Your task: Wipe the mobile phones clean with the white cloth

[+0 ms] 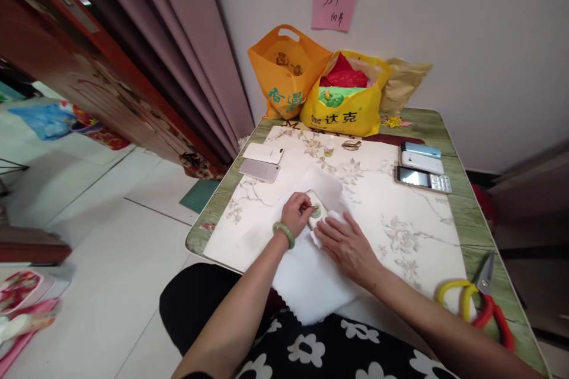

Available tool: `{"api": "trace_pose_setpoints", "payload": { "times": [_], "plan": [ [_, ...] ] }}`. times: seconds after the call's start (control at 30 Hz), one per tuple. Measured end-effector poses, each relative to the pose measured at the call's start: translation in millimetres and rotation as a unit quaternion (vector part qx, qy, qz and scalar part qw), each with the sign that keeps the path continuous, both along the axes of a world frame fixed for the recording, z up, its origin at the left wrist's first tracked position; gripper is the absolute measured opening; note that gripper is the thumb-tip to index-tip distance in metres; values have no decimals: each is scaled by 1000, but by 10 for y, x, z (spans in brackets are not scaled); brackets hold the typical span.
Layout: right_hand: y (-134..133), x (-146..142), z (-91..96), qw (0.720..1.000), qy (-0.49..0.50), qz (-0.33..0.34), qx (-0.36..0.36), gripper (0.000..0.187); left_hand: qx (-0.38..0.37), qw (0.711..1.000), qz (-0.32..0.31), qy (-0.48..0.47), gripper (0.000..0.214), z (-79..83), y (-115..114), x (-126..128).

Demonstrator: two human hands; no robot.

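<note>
A pale phone lies back up on a large white cloth, with a round ring holder on its back. My left hand, wearing a green bangle, is closed in a pinch at the ring holder. With its fingers laid together, my right hand holds a bunched part of the cloth against the phone's lower part. That hand and the cloth hide the phone's near end.
Two phones lie at the left, and several more at the right. Scissors rest at the near right edge. A small bottle and a folded pair of glasses sit before an orange bag and a yellow bag.
</note>
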State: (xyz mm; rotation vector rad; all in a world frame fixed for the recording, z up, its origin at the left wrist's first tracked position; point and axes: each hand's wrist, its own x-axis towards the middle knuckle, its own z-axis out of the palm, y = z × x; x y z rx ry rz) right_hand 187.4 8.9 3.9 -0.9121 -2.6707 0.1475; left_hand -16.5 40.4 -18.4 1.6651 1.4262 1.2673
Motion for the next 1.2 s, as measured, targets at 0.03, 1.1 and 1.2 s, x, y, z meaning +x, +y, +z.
{"api": "trace_pose_setpoints", "payload": {
  "times": [0.03,1.1,1.2],
  "plan": [
    [34,1,-14,1000,-6,10,-8,36,0,1000,1,1,9,4,-4,1],
    [191,241,29,982,92,-159,-36,27,15,931,128,342,10,182,-168,306],
    [199,207,32,987,97,-79,-98,27,21,937,128,324,14,158,-130,298]
  ]
}}
